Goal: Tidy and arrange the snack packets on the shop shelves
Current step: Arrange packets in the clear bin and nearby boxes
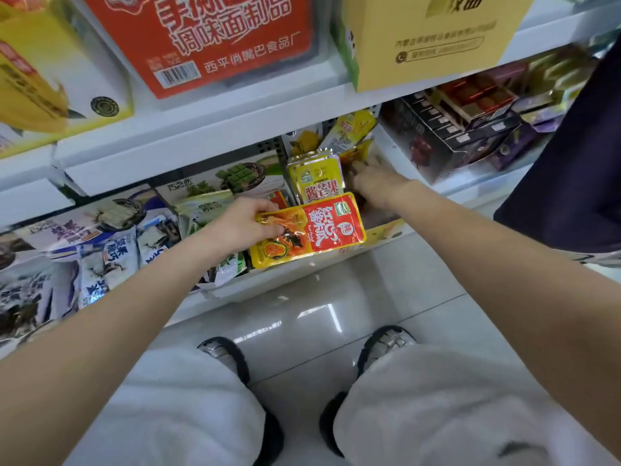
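Note:
My left hand (243,227) grips a red and yellow snack packet (322,228) by its left end and holds it flat in front of the lower shelf. Behind it stands a stack of yellow mango packets (316,178) upright in a white shelf tray (386,235). My right hand (373,183) reaches into that tray to the right of the stack, its fingers among orange-yellow packets (356,154) at the back. Whether it grips one is blurred.
Green and white packets (201,206) and blue-white packets (100,253) fill the shelf to the left. Dark boxed goods (460,132) sit to the right. Red (201,38) and yellow (433,38) cartons stand on the shelf above. A person in dark clothing (578,156) stands at right.

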`<action>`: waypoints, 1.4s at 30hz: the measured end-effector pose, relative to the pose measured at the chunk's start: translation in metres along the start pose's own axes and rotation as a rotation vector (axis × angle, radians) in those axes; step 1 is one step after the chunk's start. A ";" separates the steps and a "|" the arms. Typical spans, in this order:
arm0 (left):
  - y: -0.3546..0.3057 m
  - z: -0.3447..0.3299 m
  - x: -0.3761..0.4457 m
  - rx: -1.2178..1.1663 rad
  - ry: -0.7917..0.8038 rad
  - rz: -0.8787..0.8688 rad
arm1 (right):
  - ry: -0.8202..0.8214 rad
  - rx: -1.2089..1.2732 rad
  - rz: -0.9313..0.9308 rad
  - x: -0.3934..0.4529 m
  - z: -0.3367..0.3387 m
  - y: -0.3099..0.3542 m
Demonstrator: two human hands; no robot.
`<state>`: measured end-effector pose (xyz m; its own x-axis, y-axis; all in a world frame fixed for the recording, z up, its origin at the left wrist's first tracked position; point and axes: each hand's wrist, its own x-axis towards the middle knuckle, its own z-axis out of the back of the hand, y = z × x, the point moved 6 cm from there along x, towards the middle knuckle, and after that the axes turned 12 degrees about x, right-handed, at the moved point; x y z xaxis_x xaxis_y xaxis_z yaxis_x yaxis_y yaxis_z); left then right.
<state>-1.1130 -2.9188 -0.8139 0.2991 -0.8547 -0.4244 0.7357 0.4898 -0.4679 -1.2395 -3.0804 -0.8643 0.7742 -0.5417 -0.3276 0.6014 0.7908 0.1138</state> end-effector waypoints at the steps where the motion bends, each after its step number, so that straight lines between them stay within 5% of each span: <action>1: 0.001 0.003 -0.001 0.008 -0.022 0.009 | -0.041 0.007 -0.011 -0.003 0.010 0.000; 6: 0.006 0.014 -0.015 0.009 -0.143 0.071 | -0.108 0.166 -0.078 -0.040 0.058 -0.009; 14: 0.023 0.053 -0.072 0.017 -0.196 0.027 | -0.209 1.237 -0.244 -0.145 0.093 0.007; 19: 0.045 0.089 -0.133 0.025 -0.172 0.007 | -0.132 1.464 -0.197 -0.176 0.113 0.065; 23: 0.060 0.124 -0.170 0.160 -0.221 0.010 | -0.036 1.447 -0.117 -0.174 0.121 0.120; 30: 0.165 0.144 -0.210 0.060 -0.300 0.163 | 0.218 1.419 -0.089 -0.144 0.100 0.185; 35: 0.191 0.135 -0.215 0.104 -0.297 0.181 | 0.050 1.042 -0.238 -0.106 0.052 0.186; 42: 0.174 0.134 -0.199 0.095 -0.323 0.135 | -0.103 0.974 -0.450 -0.071 0.053 0.162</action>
<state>-0.9628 -2.6867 -0.7069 0.5629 -0.8011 -0.2036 0.7252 0.5968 -0.3434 -1.1864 -2.9288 -0.7731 0.4282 -0.7836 -0.4501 0.6982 -0.0294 0.7153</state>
